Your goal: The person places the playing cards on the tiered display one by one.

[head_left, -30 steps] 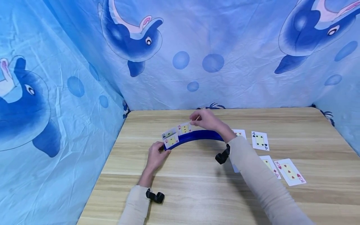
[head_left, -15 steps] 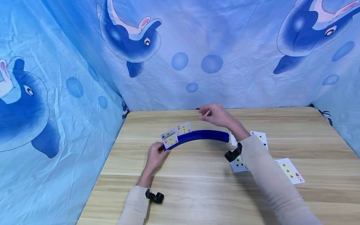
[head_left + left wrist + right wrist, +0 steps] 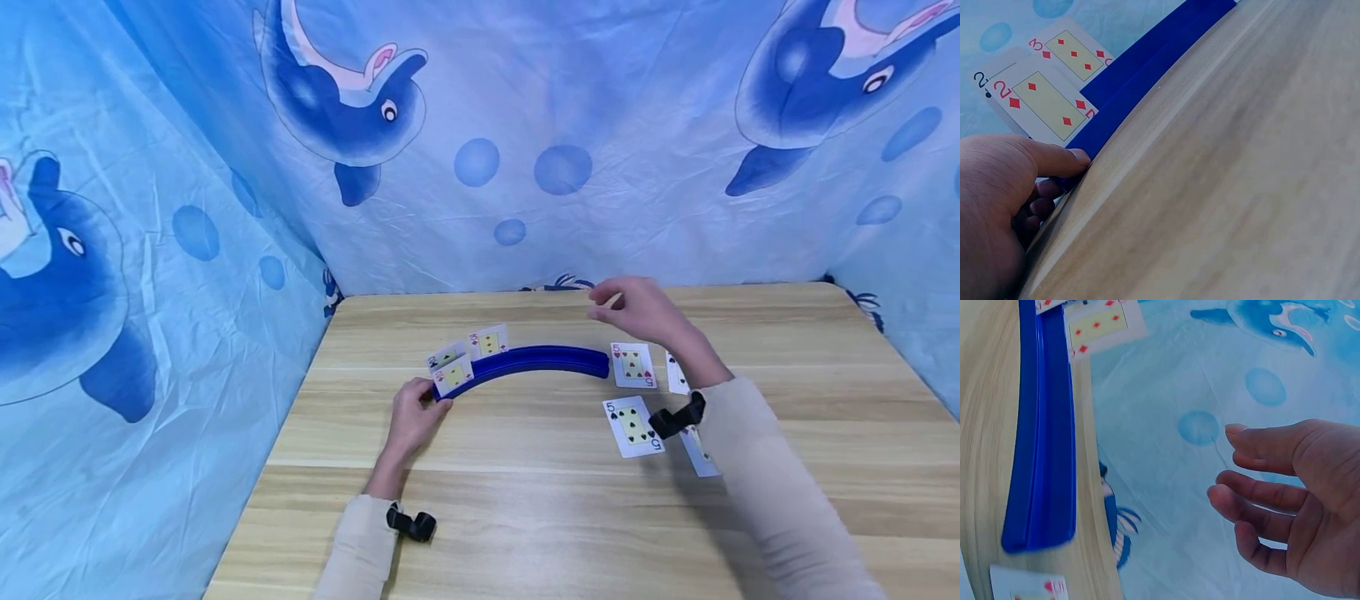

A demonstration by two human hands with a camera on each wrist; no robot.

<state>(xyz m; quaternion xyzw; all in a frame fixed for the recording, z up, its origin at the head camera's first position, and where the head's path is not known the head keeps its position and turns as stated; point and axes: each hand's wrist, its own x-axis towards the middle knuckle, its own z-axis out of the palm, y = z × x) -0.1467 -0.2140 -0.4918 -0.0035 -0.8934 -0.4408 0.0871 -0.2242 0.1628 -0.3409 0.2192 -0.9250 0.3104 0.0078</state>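
A curved blue card holder [image 3: 555, 359] lies on the wooden table. My left hand [image 3: 411, 419] grips its left end, the thumb [image 3: 1063, 161] along the front edge and curled fingers below. In that end stand a two of diamonds [image 3: 1047, 109], a black two [image 3: 999, 70] partly behind it, and a three of diamonds [image 3: 1072, 53] farther along. The right hand [image 3: 647, 315] hangs over the table's back part, right of the holder, its fingers [image 3: 1260, 512] loosely bent and holding nothing. Below it lies a five of hearts [image 3: 633, 366].
A five of spades [image 3: 633, 427] lies face up in front of the five of hearts. Two more cards show only in part beside the right forearm, one a black-suit card [image 3: 675, 374]. Blue dolphin-print cloth [image 3: 517, 167] hangs behind the table [image 3: 480, 517].
My right hand has moved right, away from the three of diamonds in the holder, uncovering the holder's right end and the two fives. The left hand keeps its grip.
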